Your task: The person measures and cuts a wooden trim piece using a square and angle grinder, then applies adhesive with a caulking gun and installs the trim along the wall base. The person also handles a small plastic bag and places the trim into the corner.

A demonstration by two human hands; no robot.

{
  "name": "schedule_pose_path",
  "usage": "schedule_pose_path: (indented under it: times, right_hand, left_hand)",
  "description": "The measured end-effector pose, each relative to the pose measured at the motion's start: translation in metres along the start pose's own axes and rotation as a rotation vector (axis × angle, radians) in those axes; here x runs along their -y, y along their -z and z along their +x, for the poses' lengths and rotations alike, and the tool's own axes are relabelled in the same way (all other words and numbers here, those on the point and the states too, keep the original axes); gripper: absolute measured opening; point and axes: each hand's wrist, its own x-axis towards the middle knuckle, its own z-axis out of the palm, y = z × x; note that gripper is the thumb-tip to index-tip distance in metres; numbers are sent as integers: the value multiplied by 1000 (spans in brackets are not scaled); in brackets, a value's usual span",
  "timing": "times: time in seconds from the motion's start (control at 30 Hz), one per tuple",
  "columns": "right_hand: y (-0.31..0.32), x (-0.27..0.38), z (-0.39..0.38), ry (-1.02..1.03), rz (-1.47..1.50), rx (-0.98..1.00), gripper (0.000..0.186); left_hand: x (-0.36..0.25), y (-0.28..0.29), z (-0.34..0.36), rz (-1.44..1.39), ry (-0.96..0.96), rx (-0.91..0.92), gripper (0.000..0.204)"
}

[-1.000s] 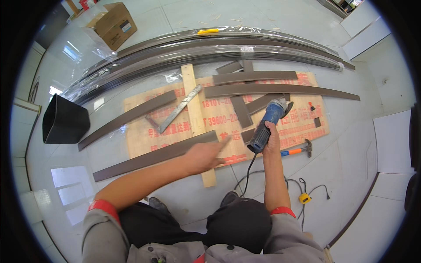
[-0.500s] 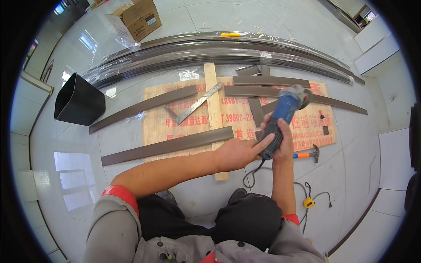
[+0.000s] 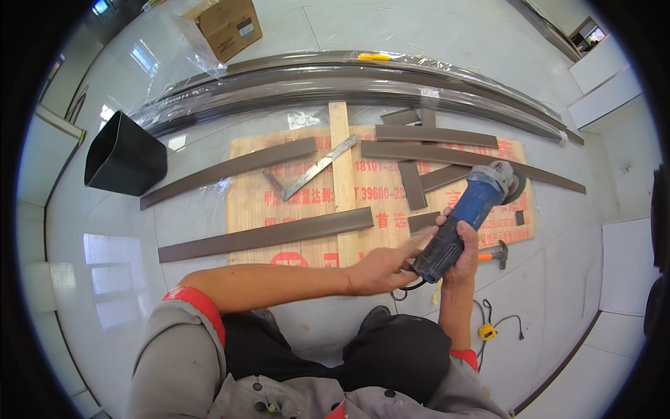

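Observation:
My right hand (image 3: 463, 253) is closed around the black rear body of a blue angle grinder (image 3: 469, 209), lifted above the floor and tilted with its disc end up to the right. At the grinder's tail, near the cord, is my left hand (image 3: 380, 269), its fingers stretched out and smeared by motion; whether they touch the tool I cannot tell. Below lies a printed wooden board (image 3: 279, 227) bearing a brown trim strip (image 3: 272, 234), a pale wood batten (image 3: 342, 164) and a metal square (image 3: 317, 169). Several more brown strips (image 3: 474, 155) lie at the right.
Plastic-wrapped long profiles (image 3: 314, 94) stretch across the far side, with a yellow cutter (image 3: 373, 57) on top. A black bin (image 3: 129, 157) and a cardboard box (image 3: 227, 31) stand at the left. A hammer (image 3: 499, 255) and yellow tape measure (image 3: 487, 332) lie near the right, beside a cord.
The grinder has swung right and tilted further, its disc now plainer to see. My left hand has shifted slightly toward its tail, its fingers moving off the body.

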Motion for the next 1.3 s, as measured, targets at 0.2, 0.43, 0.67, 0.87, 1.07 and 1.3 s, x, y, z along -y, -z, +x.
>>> schedule_pose_path:
  times: [0.2, 0.43, 0.67, 0.87, 1.07, 1.3]
  right_hand:
    - [-7, -37, -1, 16, -86, 20, 61]
    - [-18, -60, 16, -237, -306, 2, 62]
    - [-14, -127, 18, -484, -401, 182, 55]
    - [-26, -150, 24, -578, -389, 222, 52]
    - [-27, -162, 32, -627, -356, 223, 45]
    - [-26, -173, 39, -670, -274, 213, 39]
  left_hand:
    - [138, 103, -25, 973, 348, 19, 99]
    - [184, 129, -51, 1140, 458, 48, 98]
    - [175, 135, -51, 1118, 404, 67, 96]
    - [180, 142, -58, 1199, 375, 111, 97]
    - [184, 153, -59, 1169, 296, 97, 92]
    - [188, 152, -61, 1114, 269, 15, 89]
